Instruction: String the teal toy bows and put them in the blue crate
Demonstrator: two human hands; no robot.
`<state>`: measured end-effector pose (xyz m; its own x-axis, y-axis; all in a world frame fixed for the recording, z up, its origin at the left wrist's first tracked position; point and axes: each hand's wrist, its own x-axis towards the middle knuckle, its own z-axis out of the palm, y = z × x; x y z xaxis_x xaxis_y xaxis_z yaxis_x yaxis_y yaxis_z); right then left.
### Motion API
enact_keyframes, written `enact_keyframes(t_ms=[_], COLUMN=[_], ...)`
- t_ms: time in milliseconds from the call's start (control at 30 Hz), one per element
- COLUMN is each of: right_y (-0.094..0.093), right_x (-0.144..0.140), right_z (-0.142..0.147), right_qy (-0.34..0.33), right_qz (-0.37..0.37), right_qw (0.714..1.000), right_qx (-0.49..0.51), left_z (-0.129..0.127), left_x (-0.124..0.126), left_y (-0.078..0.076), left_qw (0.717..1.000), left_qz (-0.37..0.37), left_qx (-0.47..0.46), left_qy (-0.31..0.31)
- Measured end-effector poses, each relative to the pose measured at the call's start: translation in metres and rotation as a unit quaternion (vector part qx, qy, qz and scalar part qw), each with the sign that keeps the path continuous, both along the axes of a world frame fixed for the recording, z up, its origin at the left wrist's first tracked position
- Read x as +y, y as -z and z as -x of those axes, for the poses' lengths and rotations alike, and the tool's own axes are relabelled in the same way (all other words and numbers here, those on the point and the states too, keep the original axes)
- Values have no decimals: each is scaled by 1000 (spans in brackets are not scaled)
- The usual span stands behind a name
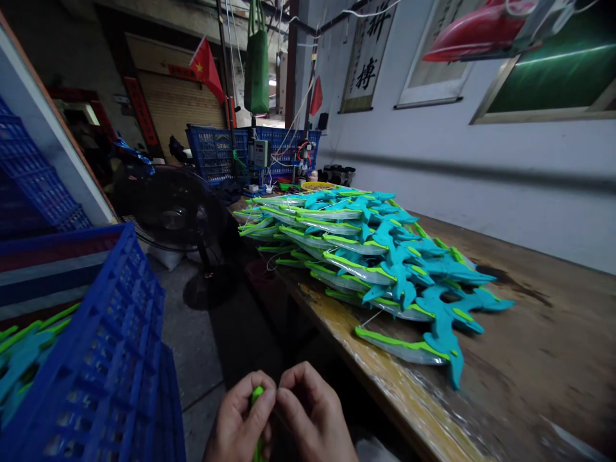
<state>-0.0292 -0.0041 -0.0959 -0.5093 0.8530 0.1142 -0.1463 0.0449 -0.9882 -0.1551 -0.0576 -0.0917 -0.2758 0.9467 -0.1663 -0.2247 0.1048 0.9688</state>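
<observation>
At the bottom of the view my left hand (239, 417) is closed around a bright green plastic piece (257, 394), whose rounded end shows between thumb and finger. Most of that piece is hidden by the hand. Beside it, my right hand (312, 414) pinches thumb and forefinger together, its tips meeting those of the left. Whatever is in that pinch is too small to make out. To the right, on the table, lies a stacked pile of teal and green bow-shaped plastic pieces (397, 256), some with thin white strings.
The wooden table (543, 359) has a plastic-covered front edge. At left stands a blue crate (120, 321) with more teal and green pieces (24, 366). Behind it is a black floor fan (173, 205). Small machines (262, 154) and blue baskets (216, 151) stand farther back.
</observation>
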Motion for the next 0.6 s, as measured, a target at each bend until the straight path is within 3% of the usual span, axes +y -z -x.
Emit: enact_keyframes(t_ms=[133,333,600], right_y=[1,-4,-12], right_x=[1,-4,-8], right_z=[1,0,4], right_qy=[30,66,92], right_qz=[-15,-267,-377], right_qw=[999,959,911], right_qx=[-13,-64,-138], left_z=[1,10,13], left_x=[0,-2,-3], left_y=[-2,3,7], left_qw=[1000,997,996], left_qz=[15,15,-8], left_qx=[0,-77,-91], left_qy=[6,30,11])
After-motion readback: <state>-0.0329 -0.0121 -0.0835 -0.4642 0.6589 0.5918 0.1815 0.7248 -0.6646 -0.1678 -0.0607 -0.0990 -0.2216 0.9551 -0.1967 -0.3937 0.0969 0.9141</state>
